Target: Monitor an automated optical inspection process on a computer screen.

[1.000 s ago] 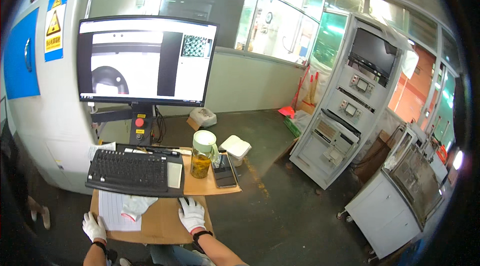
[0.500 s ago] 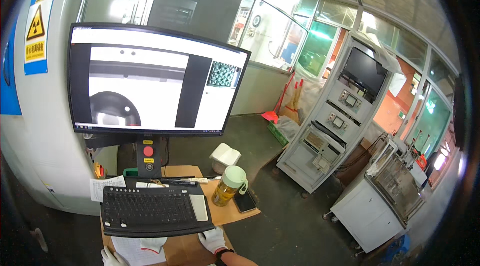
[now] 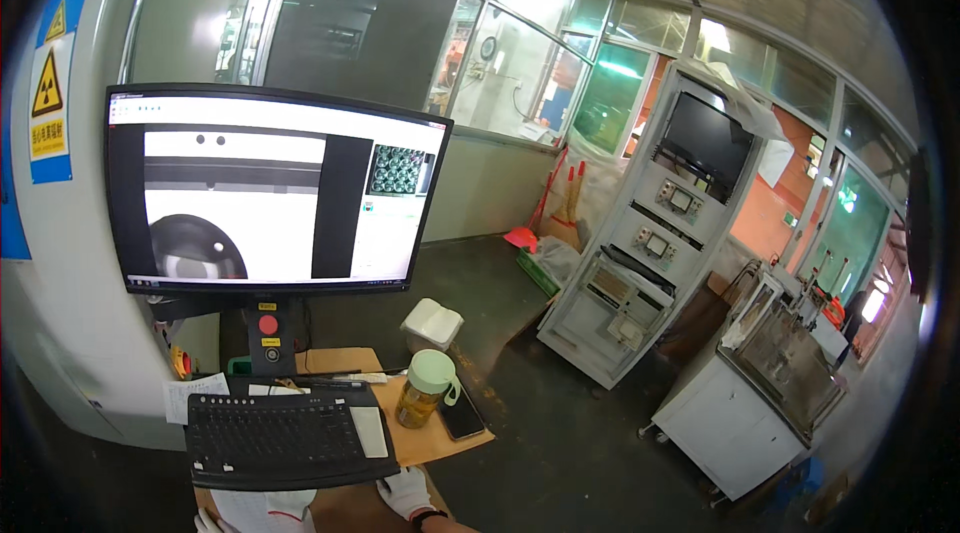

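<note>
The right grip [image 3: 405,494], gloved in white, lies spread on the cardboard [image 3: 346,511] by the keyboard [image 3: 275,441]; whether the left grip [image 3: 207,523] is spread, I cannot tell.

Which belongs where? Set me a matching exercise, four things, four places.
1. White-gloved right hand
2. Clear bottle, pale green lid
3. Round red button
4. Red plastic dustpan

A. Near the tall grey cabinet
B. By the black keyboard, lower right corner
C. Under the black monitor
D. Beside the flat black phone

Pairs: 1-B; 2-D; 3-C; 4-A
</note>
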The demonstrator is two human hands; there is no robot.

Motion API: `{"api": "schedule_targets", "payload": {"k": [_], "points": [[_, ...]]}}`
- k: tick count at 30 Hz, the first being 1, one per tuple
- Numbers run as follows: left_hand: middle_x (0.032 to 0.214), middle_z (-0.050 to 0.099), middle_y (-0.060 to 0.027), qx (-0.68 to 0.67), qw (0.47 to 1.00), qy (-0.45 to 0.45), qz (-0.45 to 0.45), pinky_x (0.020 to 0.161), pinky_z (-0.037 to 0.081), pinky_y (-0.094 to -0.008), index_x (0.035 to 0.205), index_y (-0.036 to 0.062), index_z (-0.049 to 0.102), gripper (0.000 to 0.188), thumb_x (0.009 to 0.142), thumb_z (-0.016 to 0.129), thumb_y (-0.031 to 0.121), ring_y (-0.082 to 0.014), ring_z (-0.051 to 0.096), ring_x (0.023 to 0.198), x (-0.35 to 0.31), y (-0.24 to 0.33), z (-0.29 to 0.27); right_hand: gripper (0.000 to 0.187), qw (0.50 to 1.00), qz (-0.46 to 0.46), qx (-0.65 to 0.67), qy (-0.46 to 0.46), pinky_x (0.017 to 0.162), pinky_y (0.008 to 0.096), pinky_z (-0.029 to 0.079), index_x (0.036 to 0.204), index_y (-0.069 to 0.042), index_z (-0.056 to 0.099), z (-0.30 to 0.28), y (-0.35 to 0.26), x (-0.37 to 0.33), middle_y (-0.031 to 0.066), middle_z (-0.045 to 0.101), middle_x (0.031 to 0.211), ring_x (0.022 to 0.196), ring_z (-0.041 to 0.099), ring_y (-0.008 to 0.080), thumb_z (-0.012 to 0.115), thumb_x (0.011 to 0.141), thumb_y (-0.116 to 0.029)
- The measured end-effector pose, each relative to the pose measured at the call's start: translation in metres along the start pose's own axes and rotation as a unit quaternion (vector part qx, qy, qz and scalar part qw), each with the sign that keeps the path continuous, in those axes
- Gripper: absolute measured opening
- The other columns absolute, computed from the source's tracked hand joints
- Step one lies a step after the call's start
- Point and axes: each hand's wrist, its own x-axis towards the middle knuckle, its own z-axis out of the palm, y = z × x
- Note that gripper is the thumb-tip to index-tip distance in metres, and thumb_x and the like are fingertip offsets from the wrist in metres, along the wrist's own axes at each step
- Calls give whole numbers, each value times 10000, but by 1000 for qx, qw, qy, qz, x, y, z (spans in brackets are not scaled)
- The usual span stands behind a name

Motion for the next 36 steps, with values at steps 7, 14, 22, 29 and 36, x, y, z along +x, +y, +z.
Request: {"api": "schedule_targets", "payload": {"k": [7,14,22,29,36], "points": [[1399,608,-253,-36,998,-49,26,959,533,-543,1421,100,550,458,1031,616,331,-418,651,1136,-3,-43,34,330,1000,-15,-15,15,840,548,527,1114,-117,687,-3,-4,-2,186,667,1082,962,647,431,701,900,-368],[1338,576,-236,-46,998,32,12,933,504,-522,1448,41,508,498,969,569,168,-427,606,1096,1,-33,51,540,1000,22,4,-2,906,560,518,1392,-137,581,-5,-7,3,216,603,1313,1057,626,460,675,918,-378],[1194,613,-174,-26,999,43,-8,830,528,-509,1343,77,571,418,944,599,196,-387,647,991,-19,-31,35,620,1000,16,24,10,992,555,502,1425,-171,533,-13,-9,-7,186,595,1361,1150,621,434,723,870,-371],[1186,615,-171,-26,998,36,-38,841,515,-513,1328,76,578,418,926,617,185,-376,643,1008,-53,-38,17,653,999,15,29,-20,994,581,496,1476,-212,504,-9,1,-30,192,549,1458,1170,618,455,707,886,-403],[1201,615,-175,-53,997,37,-45,875,509,-508,1355,65,579,442,929,613,181,-387,626,1040,-69,-35,0,654,1000,15,12,-16,998,577,491,1470,-212,513,-23,-6,-37,174,552,1450,1179,613,440,717,882,-412]]}}
